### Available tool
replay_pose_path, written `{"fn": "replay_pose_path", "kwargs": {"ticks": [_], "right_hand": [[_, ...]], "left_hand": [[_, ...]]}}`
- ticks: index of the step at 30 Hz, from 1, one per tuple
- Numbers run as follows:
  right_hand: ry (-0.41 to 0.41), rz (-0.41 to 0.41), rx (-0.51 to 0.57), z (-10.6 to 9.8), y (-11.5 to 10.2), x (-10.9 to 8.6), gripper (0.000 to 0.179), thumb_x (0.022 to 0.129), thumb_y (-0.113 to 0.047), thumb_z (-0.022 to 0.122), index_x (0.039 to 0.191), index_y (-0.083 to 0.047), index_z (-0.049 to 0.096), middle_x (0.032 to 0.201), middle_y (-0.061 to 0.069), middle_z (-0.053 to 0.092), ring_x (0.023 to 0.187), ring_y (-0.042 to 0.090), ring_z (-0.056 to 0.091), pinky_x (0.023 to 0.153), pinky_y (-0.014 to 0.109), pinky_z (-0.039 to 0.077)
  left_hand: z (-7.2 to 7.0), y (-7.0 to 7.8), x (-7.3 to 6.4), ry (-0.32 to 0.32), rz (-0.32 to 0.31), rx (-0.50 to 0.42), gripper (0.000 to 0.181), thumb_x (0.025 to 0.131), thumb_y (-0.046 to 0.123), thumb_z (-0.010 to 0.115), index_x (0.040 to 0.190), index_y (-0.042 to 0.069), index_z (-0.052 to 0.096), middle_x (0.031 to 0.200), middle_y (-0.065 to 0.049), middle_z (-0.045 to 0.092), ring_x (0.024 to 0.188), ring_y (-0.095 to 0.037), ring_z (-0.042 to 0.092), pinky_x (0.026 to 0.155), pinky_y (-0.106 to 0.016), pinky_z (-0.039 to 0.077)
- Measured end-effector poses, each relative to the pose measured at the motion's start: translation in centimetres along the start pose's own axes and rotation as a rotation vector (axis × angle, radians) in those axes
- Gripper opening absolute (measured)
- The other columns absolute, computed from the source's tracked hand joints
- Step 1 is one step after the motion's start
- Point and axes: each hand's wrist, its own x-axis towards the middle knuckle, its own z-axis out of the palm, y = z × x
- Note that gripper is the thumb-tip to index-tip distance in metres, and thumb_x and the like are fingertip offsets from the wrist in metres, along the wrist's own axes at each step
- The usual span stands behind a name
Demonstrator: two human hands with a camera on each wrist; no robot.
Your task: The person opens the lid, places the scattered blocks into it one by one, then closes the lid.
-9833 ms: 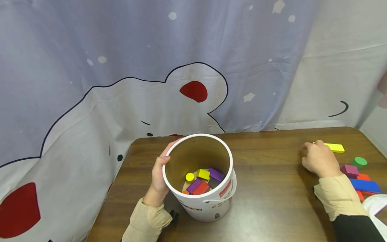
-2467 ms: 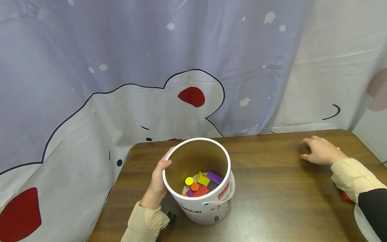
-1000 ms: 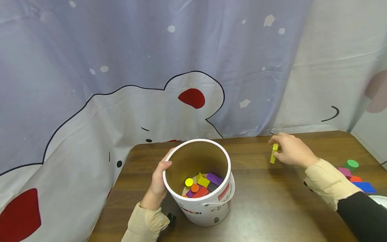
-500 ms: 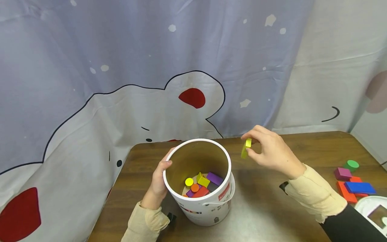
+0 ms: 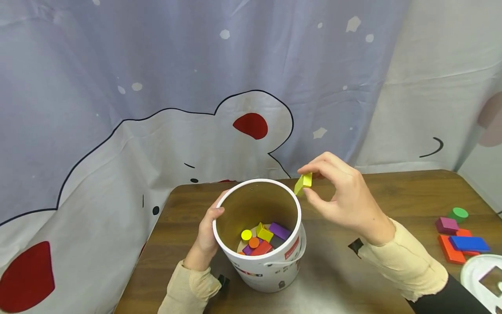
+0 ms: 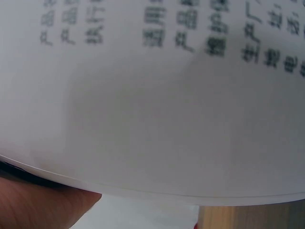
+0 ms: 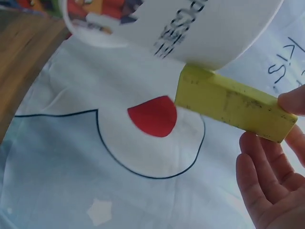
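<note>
A white bucket (image 5: 266, 272) stands on the wooden table, tilted a little toward me. My left hand (image 5: 205, 233) grips its left rim, thumb over the edge. In the left wrist view, the bucket's printed wall (image 6: 143, 119) fills most of the picture. Between thumb and fingertips, my right hand (image 5: 347, 198) pinches one end of a yellow rectangular block (image 5: 303, 183), just above the bucket's right rim. The right wrist view shows the block (image 7: 233, 102) long and scuffed, its far end by the bucket. Inside lie several blocks, among them a yellow cylinder (image 5: 246, 235) and a red block (image 5: 261, 248).
At the table's right are a green cylinder (image 5: 458, 214), a magenta block (image 5: 447, 226), a blue block (image 5: 469, 244) and orange-red blocks (image 5: 451, 250). Near them lies a white lid (image 5: 470, 272) with cut-out holes. A patterned curtain (image 5: 176, 144) hangs behind the table.
My right hand has picked up the yellow block at the right and carried it left and up to the bucket's rim. An orange cylinder has joined the blocks inside. The left hand stays put.
</note>
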Motion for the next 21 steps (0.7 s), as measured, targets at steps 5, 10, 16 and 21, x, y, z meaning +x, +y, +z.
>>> {"fn": "replay_pose_path", "kwargs": {"ticks": [5,10,16,21], "right_hand": [[0.042,-0.047,0.023,0.6,-1.0,0.2,0.028,0.079,-0.002,0.074,0.106,-0.009,0.074,0.103,-0.002,0.068,0.093,0.009,0.066,0.089,0.015,0.051],[0.039,-0.085,0.04,1.4,-1.6,0.2,0.023,0.08,-0.004,0.075,0.102,-0.01,0.075,0.102,-0.002,0.068,0.091,0.011,0.065,0.085,0.016,0.049],[0.028,-0.13,0.049,2.5,-2.5,0.2,0.018,0.079,-0.003,0.074,0.097,-0.01,0.074,0.1,-0.001,0.065,0.092,0.01,0.065,0.085,0.017,0.05],[0.013,-0.156,0.063,3.3,-3.3,0.3,0.018,0.08,-0.003,0.074,0.097,-0.011,0.074,0.1,-0.001,0.064,0.09,0.009,0.064,0.077,0.017,0.049]], "left_hand": [[0.0,-0.1,0.1,0.008,-0.007,0.003,0.053,0.095,0.025,0.03,0.145,0.013,0.045,0.14,-0.001,0.053,0.134,-0.024,0.046,0.116,-0.055,0.03],[-0.1,-0.2,0.0,0.009,-0.013,0.004,0.053,0.096,0.025,0.031,0.146,0.014,0.044,0.141,0.0,0.053,0.135,-0.024,0.046,0.117,-0.055,0.029],[-0.1,-0.2,0.1,0.02,-0.008,0.01,0.054,0.096,0.025,0.031,0.147,0.01,0.044,0.141,-0.001,0.053,0.135,-0.024,0.046,0.116,-0.053,0.029],[0.0,-0.2,0.1,0.024,-0.01,0.009,0.055,0.095,0.025,0.031,0.147,0.01,0.043,0.141,-0.002,0.052,0.135,-0.025,0.045,0.116,-0.053,0.029]]}}
